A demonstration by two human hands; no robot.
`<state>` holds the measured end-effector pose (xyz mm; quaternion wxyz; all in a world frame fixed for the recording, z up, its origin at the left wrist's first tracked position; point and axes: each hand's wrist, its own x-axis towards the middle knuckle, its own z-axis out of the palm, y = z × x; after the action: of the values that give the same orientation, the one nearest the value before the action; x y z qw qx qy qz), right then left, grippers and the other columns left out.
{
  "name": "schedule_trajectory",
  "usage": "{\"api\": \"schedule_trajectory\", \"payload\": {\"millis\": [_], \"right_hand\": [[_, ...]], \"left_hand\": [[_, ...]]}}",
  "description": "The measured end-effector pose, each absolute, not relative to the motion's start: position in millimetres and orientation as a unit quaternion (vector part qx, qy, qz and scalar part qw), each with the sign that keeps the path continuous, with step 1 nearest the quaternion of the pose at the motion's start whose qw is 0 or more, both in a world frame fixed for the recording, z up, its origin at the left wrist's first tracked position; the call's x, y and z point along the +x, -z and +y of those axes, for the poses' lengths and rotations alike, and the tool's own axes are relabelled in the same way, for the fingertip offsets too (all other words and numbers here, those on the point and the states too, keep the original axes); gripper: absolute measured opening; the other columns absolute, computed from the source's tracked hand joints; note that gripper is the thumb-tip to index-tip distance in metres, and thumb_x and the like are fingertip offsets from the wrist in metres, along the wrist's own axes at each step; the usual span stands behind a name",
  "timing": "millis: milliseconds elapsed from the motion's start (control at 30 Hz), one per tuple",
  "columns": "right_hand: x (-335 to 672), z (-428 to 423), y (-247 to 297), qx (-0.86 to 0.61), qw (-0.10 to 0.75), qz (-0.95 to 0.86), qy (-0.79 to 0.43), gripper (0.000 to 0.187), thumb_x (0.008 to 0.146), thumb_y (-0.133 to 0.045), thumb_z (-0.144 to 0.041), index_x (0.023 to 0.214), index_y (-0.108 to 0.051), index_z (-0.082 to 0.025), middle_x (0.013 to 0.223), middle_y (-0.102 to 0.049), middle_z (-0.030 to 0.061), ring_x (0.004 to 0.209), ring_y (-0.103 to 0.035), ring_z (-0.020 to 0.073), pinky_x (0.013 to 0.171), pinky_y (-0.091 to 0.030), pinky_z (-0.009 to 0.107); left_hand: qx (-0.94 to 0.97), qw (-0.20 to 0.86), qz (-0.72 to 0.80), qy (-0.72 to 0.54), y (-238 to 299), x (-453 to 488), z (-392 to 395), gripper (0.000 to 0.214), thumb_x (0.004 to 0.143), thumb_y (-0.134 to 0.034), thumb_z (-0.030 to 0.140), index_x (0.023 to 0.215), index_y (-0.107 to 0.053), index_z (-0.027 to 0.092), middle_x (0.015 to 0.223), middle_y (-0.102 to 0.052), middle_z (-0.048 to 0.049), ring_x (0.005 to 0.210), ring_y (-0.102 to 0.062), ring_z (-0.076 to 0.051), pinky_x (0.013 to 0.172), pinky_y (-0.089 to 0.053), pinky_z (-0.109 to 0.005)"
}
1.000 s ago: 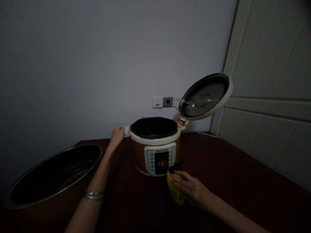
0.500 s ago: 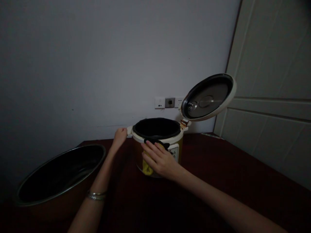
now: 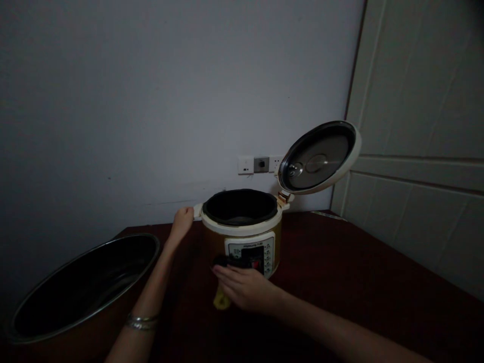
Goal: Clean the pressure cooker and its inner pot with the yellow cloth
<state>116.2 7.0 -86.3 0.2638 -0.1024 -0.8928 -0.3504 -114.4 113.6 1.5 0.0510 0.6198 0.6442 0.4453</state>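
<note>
An electric pressure cooker [image 3: 212,237] with a white rim and a front control panel [image 3: 269,252] stands on the dark red table. Its lid [image 3: 321,159] is hinged up on the right side, showing the metal underside. My left hand [image 3: 183,222] is closed around the white side handle [image 3: 197,212] at the cooker's left. Against the lower part of the panel, my right hand [image 3: 244,288] holds a black and yellow cloth [image 3: 222,299]; the palm side is hidden. Dark inside, the cooker's opening [image 3: 240,207] faces up.
At the left, close to my left forearm, is a large pot [image 3: 85,326] with a metal rim and dark interior. Wall sockets [image 3: 260,164] are behind the cooker. A pale panelled door [image 3: 416,126] rises at the right, beside the table [image 3: 325,282].
My right hand has moved the cloth down the cooker's front, from just below the rim to the lower panel, uncovering the panel's upper part. My left hand stays on the handle.
</note>
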Motion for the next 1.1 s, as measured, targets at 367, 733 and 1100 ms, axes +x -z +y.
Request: {"api": "schedule_trajectory", "payload": {"millis": [367, 733, 1100], "right_hand": [[174.0, -15.0, 118.1, -0.099, 0.145, -0.984, -0.023, 0.031, 0.090, -0.044, -0.024, 0.115, -0.056, -0.011, 0.125, -0.058, 0.0066, 0.128, -0.040, 0.0141, 0.107, -0.034, 0.028], [239.5, -24.1, 142.2, -0.233, 0.239, -0.940, -0.074, 0.036, 0.085, -0.055, -0.030, 0.121, -0.057, -0.031, 0.111, -0.067, 0.0022, 0.101, -0.063, 0.0177, 0.082, -0.055, 0.027], [385.1, 115.9, -27.7, -0.409, 0.758, -0.413, -0.298, 0.024, 0.071, -0.063, -0.037, 0.090, -0.064, -0.023, 0.087, -0.070, 0.0042, 0.078, -0.067, 0.0183, 0.071, -0.056, 0.035]], "left_hand": [[0.624, 0.056, 0.635, -0.452, -0.4, -115.9, 113.6, 0.035, 0.069, -0.028, 0.041, 0.058, -0.051, 0.018, 0.060, -0.054, -0.0036, 0.065, -0.050, -0.018, 0.064, -0.040, -0.029], [0.630, 0.090, 0.616, -0.464, 0.7, -118.8, 118.0, 0.038, 0.072, -0.030, 0.044, 0.068, -0.057, 0.017, 0.071, -0.063, -0.0068, 0.072, -0.056, -0.021, 0.071, -0.044, -0.030], [0.625, 0.104, 0.602, -0.487, 6.0, -121.8, 121.4, 0.038, 0.073, -0.032, 0.045, 0.070, -0.058, 0.018, 0.074, -0.065, -0.0075, 0.075, -0.059, -0.022, 0.073, -0.044, -0.030]]}}
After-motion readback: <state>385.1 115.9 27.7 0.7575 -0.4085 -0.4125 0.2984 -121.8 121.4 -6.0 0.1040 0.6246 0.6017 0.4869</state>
